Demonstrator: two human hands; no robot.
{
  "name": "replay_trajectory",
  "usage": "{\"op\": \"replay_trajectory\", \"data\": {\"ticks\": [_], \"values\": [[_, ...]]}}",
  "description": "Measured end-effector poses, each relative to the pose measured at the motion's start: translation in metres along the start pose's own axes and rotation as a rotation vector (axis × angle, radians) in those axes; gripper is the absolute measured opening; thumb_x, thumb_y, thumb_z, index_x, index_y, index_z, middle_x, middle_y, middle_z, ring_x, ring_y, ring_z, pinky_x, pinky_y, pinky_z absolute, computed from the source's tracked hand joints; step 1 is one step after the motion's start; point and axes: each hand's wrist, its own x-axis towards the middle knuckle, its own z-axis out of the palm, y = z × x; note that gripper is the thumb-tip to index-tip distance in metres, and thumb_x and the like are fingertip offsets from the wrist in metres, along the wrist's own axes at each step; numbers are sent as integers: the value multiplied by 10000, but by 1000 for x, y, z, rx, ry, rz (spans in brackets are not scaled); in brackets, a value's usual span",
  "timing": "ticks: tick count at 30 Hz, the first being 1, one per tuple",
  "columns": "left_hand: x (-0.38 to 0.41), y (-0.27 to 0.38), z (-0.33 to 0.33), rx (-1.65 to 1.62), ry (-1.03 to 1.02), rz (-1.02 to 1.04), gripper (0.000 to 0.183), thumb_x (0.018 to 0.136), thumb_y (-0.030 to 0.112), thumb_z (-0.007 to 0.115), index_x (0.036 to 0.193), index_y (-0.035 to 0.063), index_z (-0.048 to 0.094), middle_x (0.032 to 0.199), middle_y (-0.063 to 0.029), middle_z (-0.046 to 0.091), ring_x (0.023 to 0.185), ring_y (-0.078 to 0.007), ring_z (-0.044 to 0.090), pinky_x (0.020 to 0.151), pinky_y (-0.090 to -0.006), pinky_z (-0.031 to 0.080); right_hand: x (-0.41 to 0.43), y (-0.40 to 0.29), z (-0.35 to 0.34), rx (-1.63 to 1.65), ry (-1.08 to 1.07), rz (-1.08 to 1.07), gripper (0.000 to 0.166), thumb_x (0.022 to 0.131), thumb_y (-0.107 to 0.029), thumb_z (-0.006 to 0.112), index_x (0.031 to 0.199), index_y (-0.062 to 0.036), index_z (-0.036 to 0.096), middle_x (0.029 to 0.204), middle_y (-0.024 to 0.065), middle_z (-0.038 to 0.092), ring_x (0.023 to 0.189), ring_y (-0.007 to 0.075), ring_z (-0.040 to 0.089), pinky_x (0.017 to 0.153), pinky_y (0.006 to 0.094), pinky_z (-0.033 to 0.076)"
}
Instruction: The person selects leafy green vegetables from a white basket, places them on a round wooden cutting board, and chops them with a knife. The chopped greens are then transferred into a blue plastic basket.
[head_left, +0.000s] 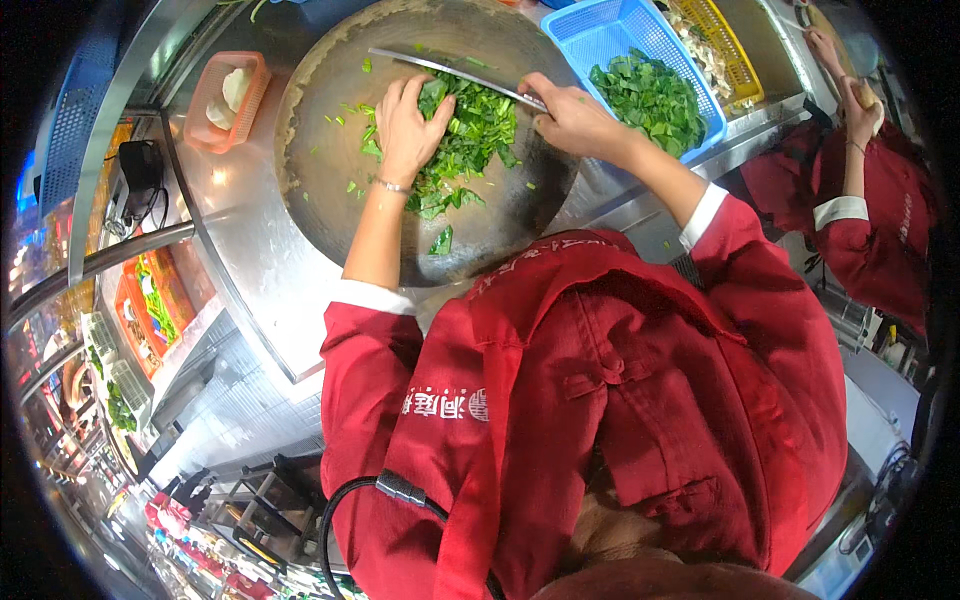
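Observation:
Chopped leafy greens (484, 124) lie heaped on a large round chopping board (330, 187), with loose bits scattered to the left and below. My right hand (574, 116) grips the handle end of a broad-bladed kitchen knife (457, 73), whose blade reaches leftward across the top of the heap. Resting on the heap's left side, my left hand (411, 127) has its thumb apart from its fingers and touches the leaves; whether it pinches any is hidden. A blue plastic basket (559, 30) at the board's upper right holds more cut greens (649, 101).
An orange basket (262, 79) with white pieces stands left on the steel counter (240, 202). Behind the blue basket is a yellow basket (750, 79) with pale cut food. At the far right, a co-worker's hands (862, 112) hold something pale. A metal rail crosses the left.

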Motion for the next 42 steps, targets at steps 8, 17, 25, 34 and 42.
{"op": "replay_trajectory", "data": {"ticks": [8,17,25,34,42], "values": [[-95,21,-48,159,-101,149,672,774,412,684,1330,102,468,1430,-241,318,1312,-413,314,1060,-572,217,-40,-7,-2,206,172,-297,323,926,-214,564,1214,-81,505,848,139,635,717,284,622,631,363,480],[-161,27,-33,113,147,-220,1048,664,536,773,1434,28,276,1493,-323,104,1365,-473,177,1088,-565,186,-92,62,-12,1187,168,498,143,942,-229,540,945,-99,481,638,-24,449,504,72,410,449,244,386],[-106,47,30,131,304,-409,1108,616,648,745,1440,77,272,1407,-382,206,1359,-488,157,1072,-644,89,-107,57,26,1099,20,464,178,943,-293,553,948,-129,483,635,-38,420,467,72,383,420,242,363],[-77,75,50,-44,442,-463,1047,576,554,820,1415,160,333,1420,-390,170,1358,-487,158,1096,-612,103,-89,34,58,1160,-161,369,236,936,-272,567,1009,-67,474,595,-10,460,446,83,443,387,254,387],[-75,75,51,-307,661,-412,808,607,270,873,1281,89,468,1400,-314,278,1341,-430,234,1089,-493,230,-66,1,84,1220,-301,333,215,941,-231,571,1039,-67,471,587,-21,443,424,68,422,363,240,369]]}}
